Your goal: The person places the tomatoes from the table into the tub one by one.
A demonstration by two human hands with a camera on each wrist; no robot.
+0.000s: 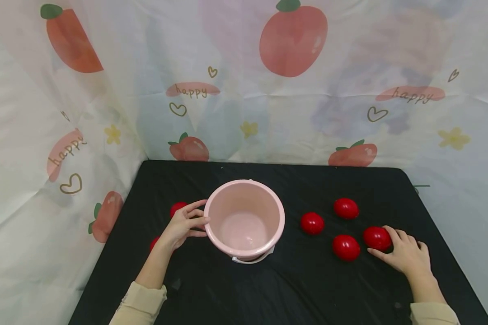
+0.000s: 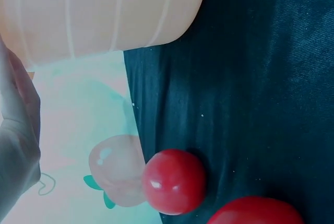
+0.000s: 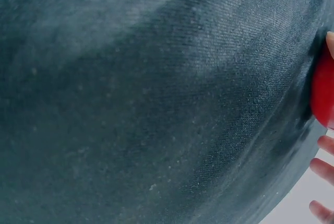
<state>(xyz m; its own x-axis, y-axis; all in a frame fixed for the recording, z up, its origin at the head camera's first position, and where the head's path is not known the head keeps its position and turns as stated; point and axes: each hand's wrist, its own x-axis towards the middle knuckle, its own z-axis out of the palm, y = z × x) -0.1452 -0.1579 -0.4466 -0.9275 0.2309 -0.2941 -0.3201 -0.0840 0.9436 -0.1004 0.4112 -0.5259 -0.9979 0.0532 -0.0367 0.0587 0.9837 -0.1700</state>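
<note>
A pink bucket (image 1: 244, 183) stands upright on the black-covered table, its open mouth facing up and no ball showing inside. My left hand (image 1: 183, 225) holds its rim from the left side, one fingertip over the edge. The bucket's ribbed outer wall (image 2: 94, 15) fills the top of the left wrist view. At the right, my right hand (image 1: 408, 255) grips a glossy red ball (image 1: 376, 238), thumb on the near side and fingers on the far side. In the right wrist view only part of this red ball (image 3: 323, 93) and some fingertips (image 3: 324, 171) show.
Three more red balls, a far one (image 1: 346, 208), a left one (image 1: 312, 223) and a near one (image 1: 346, 247), lie between bucket and right hand. Other red balls (image 1: 177, 209) sit left of the bucket, partly behind the left hand and arm. A printed fabric curtain (image 1: 236, 122) stands behind the table.
</note>
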